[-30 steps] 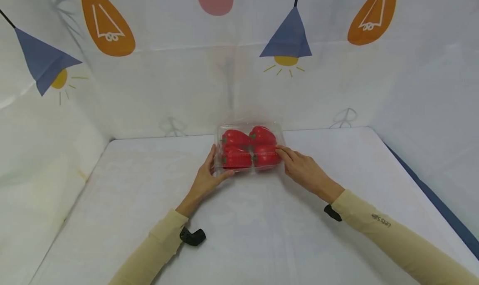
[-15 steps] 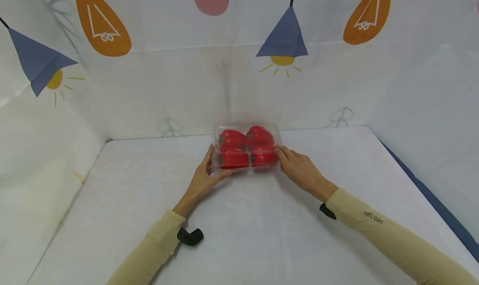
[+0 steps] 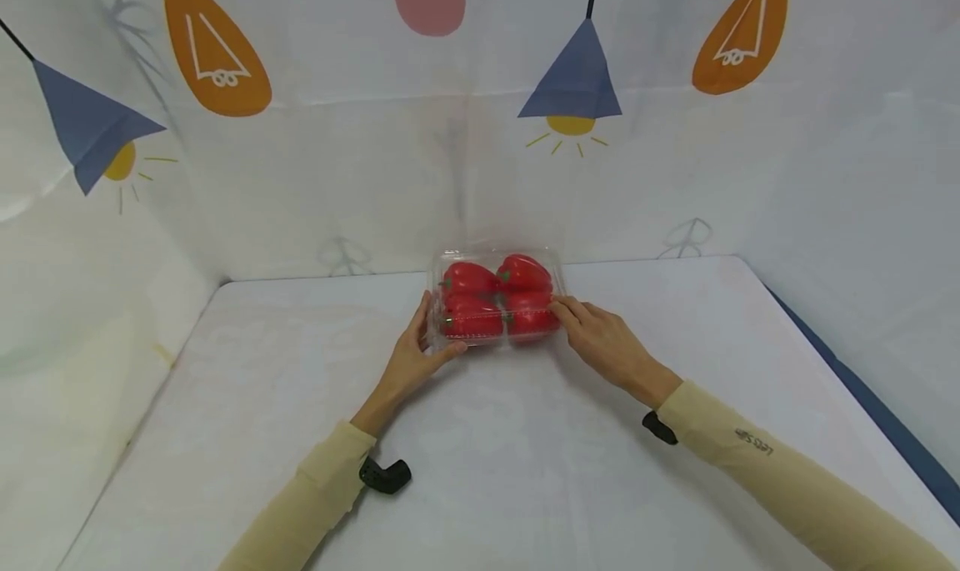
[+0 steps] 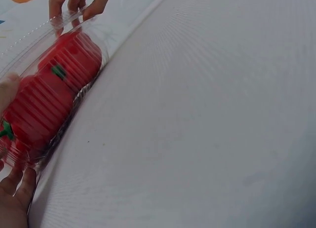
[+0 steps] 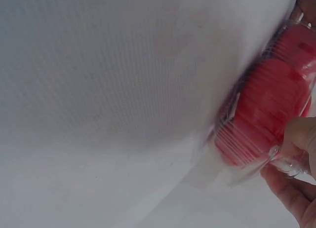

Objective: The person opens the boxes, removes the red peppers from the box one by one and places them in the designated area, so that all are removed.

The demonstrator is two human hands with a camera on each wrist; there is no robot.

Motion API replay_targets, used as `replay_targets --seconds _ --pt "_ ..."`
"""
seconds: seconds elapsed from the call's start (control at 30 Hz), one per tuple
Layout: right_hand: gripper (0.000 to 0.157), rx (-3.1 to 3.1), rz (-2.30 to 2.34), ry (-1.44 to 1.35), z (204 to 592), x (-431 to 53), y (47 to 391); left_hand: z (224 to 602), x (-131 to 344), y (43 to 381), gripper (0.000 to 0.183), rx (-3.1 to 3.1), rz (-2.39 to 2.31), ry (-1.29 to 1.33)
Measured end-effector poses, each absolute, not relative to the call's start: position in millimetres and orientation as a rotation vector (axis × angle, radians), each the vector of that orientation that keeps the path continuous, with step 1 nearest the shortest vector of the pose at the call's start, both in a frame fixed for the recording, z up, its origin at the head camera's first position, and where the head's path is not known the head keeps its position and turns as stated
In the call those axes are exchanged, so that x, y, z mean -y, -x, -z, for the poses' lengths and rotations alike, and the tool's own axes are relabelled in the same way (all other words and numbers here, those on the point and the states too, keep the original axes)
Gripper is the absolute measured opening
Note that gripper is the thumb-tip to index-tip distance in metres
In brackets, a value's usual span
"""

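A clear plastic clamshell box (image 3: pixel 480 257) stands on the far part of the white table, close to the back wall. Several red bell peppers (image 3: pixel 527 272) with green stems show through its lid. My left hand (image 3: pixel 408 363) grips the box's left end, thumb along the front and fingers round the side. At the other end, my right hand (image 3: pixel 611 346) pinches the rim; the right wrist view shows its thumb and finger (image 5: pixel 284 186) on the clear plastic edge. Ribbed plastic covers the peppers' near side in the left wrist view, where the lid (image 4: pixel 37 35) looks closed.
The white table (image 3: pixel 495 463) runs back to a white fabric wall (image 3: pixel 337 179) printed with lamps and bulbs. A blue strip (image 3: pixel 862 388) lies along the table's right edge. Black wrist devices (image 3: pixel 386 476) hang below both beige sleeves.
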State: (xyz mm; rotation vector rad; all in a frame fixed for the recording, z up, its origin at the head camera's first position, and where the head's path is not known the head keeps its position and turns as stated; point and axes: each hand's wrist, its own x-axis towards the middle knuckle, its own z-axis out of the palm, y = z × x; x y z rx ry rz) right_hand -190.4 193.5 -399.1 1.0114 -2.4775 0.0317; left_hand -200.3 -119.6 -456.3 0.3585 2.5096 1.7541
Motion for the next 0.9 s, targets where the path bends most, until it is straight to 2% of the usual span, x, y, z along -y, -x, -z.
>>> replay_targets --seconds 0.3,0.57,0.8,0.9 --pt "0.051 2.431 -0.157 -0.981 402 -195 191 461 120 197 0.1 -2.5 -1.802 -0.383" --pt "0.053 2.393 -0.348 -0.904 402 -201 195 455 121 195 0.093 -2.421 -1.84 -0.421" --pt "0.06 2.388 -0.565 -0.833 394 -201 197 424 120 183 0.081 -2.355 -1.892 -0.494" --pt "0.059 2.344 -0.706 -0.789 387 -200 200 424 121 182 0.079 -2.316 -1.949 -0.507"
